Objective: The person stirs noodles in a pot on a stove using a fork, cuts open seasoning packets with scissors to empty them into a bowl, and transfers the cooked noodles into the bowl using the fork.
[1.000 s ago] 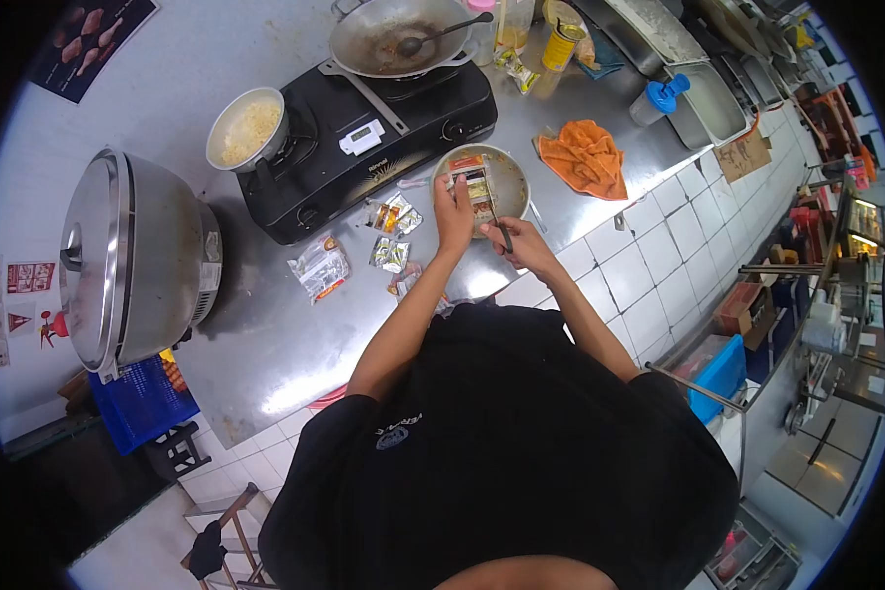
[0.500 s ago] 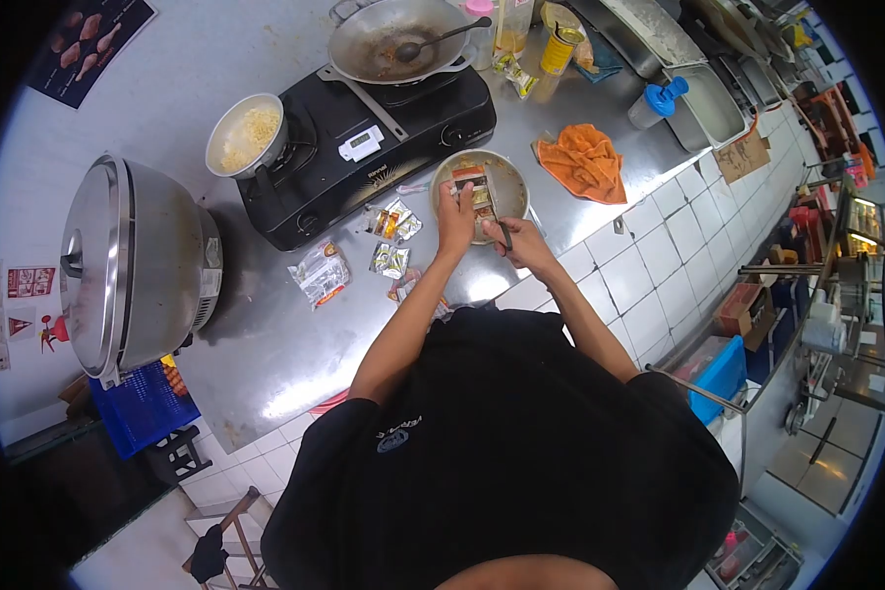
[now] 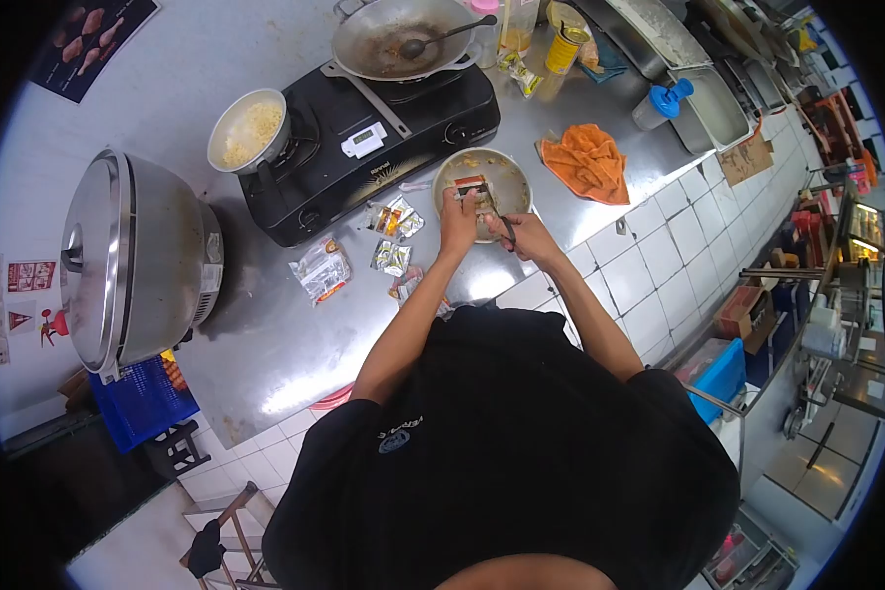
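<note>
My left hand (image 3: 456, 224) is closed around a red-and-white seasoning sachet (image 3: 470, 184), held above a round light-coloured bowl (image 3: 523, 185). Black-handled scissors (image 3: 507, 236) are gripped in my right hand (image 3: 533, 242), at the bowl's near right edge. Their blades point toward the sachet; whether they touch it I cannot make out. Bits of food cling to the bowl's inside. Left of the bowl lie a silver-and-orange packet (image 3: 396, 217), a silver-green packet (image 3: 391, 258) and a clear plastic wrapper (image 3: 322, 269).
A black gas stove (image 3: 364, 162) carries a pot of noodles (image 3: 249, 135), a wok (image 3: 364, 49) with a ladle, and a white digital timer (image 3: 365, 140). At left stands a large rice cooker (image 3: 157, 256). An orange cloth (image 3: 585, 165) and blue-lidded shaker (image 3: 659, 105) are at right.
The scissors have tilted a little and their handles have shifted slightly right with my right hand. The sachet is angled slightly differently in my left hand. The camera view has moved slightly.
</note>
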Demonstrator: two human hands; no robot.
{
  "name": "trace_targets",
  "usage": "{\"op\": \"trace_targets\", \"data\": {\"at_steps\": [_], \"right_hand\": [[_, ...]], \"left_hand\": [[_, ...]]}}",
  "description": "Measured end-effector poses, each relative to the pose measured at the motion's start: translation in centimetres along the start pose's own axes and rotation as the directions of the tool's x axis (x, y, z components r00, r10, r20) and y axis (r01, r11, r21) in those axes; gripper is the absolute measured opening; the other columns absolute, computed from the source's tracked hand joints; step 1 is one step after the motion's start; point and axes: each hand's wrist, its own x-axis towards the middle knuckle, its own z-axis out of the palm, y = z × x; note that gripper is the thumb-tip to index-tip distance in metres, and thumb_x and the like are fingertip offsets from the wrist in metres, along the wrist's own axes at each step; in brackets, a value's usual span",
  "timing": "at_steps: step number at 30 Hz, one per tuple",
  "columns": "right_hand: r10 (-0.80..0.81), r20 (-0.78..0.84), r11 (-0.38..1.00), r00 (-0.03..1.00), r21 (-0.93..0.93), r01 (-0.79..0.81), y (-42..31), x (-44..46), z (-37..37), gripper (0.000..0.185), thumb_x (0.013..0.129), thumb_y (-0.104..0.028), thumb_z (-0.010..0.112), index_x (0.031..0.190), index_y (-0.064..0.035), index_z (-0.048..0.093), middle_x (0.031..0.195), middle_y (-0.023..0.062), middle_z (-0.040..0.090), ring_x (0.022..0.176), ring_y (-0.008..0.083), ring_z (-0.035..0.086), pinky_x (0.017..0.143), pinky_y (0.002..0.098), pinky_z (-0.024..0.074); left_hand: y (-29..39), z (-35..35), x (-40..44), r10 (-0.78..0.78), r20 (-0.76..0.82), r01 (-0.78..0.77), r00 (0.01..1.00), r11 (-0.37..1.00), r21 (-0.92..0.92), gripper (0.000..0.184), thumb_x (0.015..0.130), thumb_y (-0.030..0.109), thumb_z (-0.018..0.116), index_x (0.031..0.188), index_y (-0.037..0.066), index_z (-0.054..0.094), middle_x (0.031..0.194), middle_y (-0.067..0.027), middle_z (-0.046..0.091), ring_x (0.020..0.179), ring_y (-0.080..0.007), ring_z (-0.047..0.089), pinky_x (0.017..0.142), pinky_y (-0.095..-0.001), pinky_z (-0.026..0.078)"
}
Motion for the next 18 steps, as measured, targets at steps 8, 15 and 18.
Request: {"op": "trace_targets", "data": {"at_steps": [8, 15, 18], "right_hand": [[0.003, 0.006, 0.998, 1.0, -0.055, -0.003, -0.4, 1.1, -0.7, 0.059, 0.077, -0.064, 0.069, 0.085, -0.0057, 0.066, 0.055, -0.0054, 0.045, 0.041, 0.0022, 0.035, 0.036, 0.019, 0.0198], [0.015, 0.031, 0.998, 0.999, -0.064, -0.013, -1.5, 1.0, -1.2, 0.063, 0.076, -0.065, 0.07, 0.087, -0.0027, 0.067, 0.054, -0.0055, 0.044, 0.041, 0.0023, 0.035, 0.036, 0.0193, 0.0207], [0.003, 0.034, 0.998, 0.999, -0.061, -0.001, -1.5, 1.1, -1.3, 0.064, 0.076, -0.065, 0.07, 0.088, -0.0017, 0.067, 0.054, -0.0056, 0.044, 0.04, 0.0024, 0.035, 0.036, 0.0195, 0.0208]], "left_hand": [[2.4, -0.5, -0.7, -0.015, 0.015, 0.014, 1.0, 0.996, 0.085, 0.037, 0.098, 0.027, 0.052, 0.116, -0.003, 0.042, 0.097, -0.0288, 0.064, 0.093, -0.0422, 0.064, 0.08, -0.0465, 0.047], [2.0, -0.7, -0.7, 0.055, 0.043, -0.058, 0.998, 0.995, 0.085, 0.036, 0.098, 0.027, 0.054, 0.116, -0.002, 0.044, 0.097, -0.0251, 0.065, 0.092, -0.0368, 0.065, 0.08, -0.0426, 0.048], [2.1, -0.7, -0.9, 0.079, 0.041, -0.083, 0.996, 0.987, 0.135, 0.034, 0.098, 0.027, 0.053, 0.115, -0.001, 0.044, 0.098, -0.0254, 0.065, 0.093, -0.0381, 0.065, 0.08, -0.0435, 0.048]]}}
